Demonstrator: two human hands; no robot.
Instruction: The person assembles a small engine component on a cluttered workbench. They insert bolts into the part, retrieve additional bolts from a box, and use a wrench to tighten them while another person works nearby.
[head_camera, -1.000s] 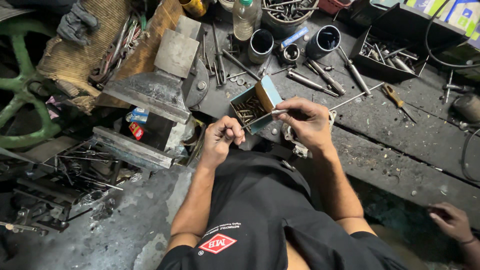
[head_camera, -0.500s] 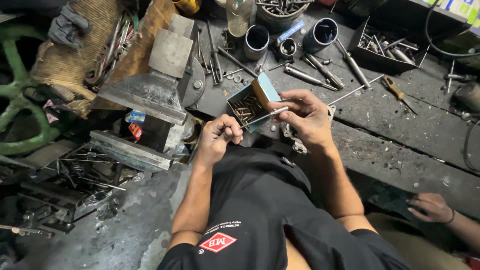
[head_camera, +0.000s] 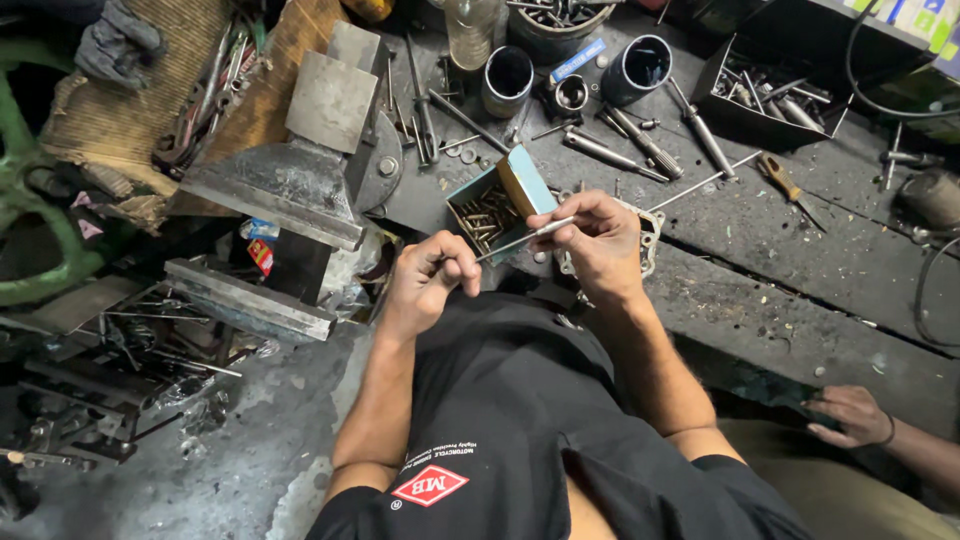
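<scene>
Just above the dark shirt front, in the middle of the head view, both hands meet over the near edge of the grimy counter (head_camera: 800, 230). The left hand (head_camera: 425, 280) is curled, its fingers (head_camera: 455, 262) pinched on the lower end of a thin metal rod (head_camera: 525, 238), and the right hand (head_camera: 600, 240) grips the same rod near its upper end between thumb and fingertips, so the rod runs slanted between the two hands, higher at the right. Directly behind the rod, touching the counter, sits a small open cardboard box (head_camera: 492, 208) with teal sides and a tan flap raised on its right; it holds a heap of small dull metal pieces, too small to tell apart. Under the right hand lies a pale flat gasket (head_camera: 650, 232), partly hidden by the fingers. Farther back stand two dark metal cylinders (head_camera: 508, 78), one on the left and one further right, with a clear bottle (head_camera: 470, 35) near the left one. Long steel pins and bolts lie scattered between them, and a screwdriver with an orange handle (head_camera: 778, 178) rests to the right. A black tray of loose parts (head_camera: 770, 95) sits at the far right. To the left stands a heavy grey vise (head_camera: 290, 180). At the lower right, another person's hand (head_camera: 850, 415) rests apart from the work.
</scene>
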